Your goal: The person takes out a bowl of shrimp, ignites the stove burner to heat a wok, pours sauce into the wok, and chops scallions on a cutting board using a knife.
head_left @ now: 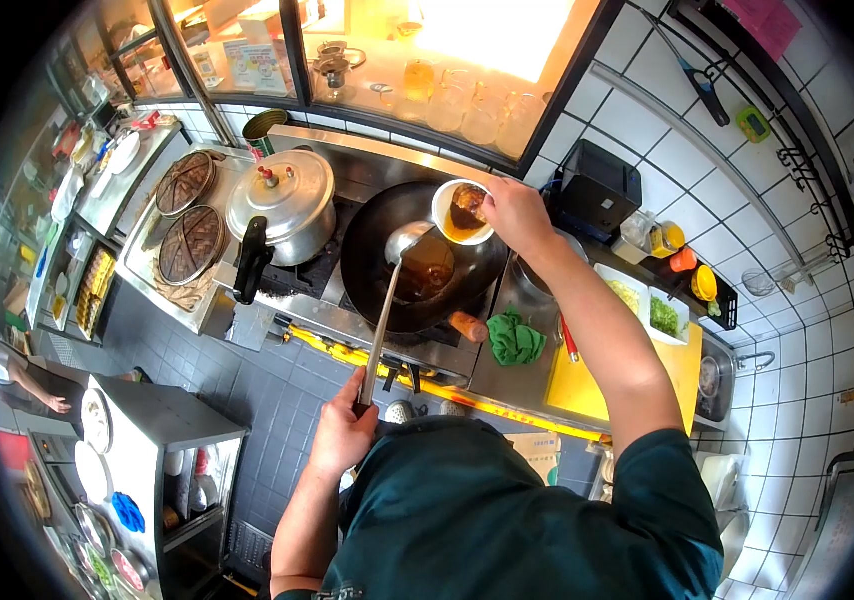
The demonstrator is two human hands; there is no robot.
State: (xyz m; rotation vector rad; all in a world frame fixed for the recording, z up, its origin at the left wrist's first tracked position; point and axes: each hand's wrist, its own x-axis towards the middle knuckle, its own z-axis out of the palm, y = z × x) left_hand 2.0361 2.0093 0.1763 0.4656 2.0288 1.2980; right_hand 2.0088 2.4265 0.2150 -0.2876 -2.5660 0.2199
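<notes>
My left hand [342, 430] is closed round the long handle of a ladle [379, 335], whose bowl rests inside a dark wok [367, 265] on the stove. Brown liquid [429, 275] lies in the bottom of the wok. Above its right rim, my right hand [519, 215] grips a small white bowl [441, 206], tilted so that the brown sauce [466, 208] inside shows. The wok's wooden handle [468, 326] points toward the front right, beside a crumpled green cloth [517, 338].
A pressure cooker [282, 205] stands left of the wok, its black handle jutting forward. Further left are round dark racks [190, 245]. To the right lie a yellow cutting board [582, 385] and a container of chopped greens [665, 317]. Another person's arm [32, 385] shows at far left.
</notes>
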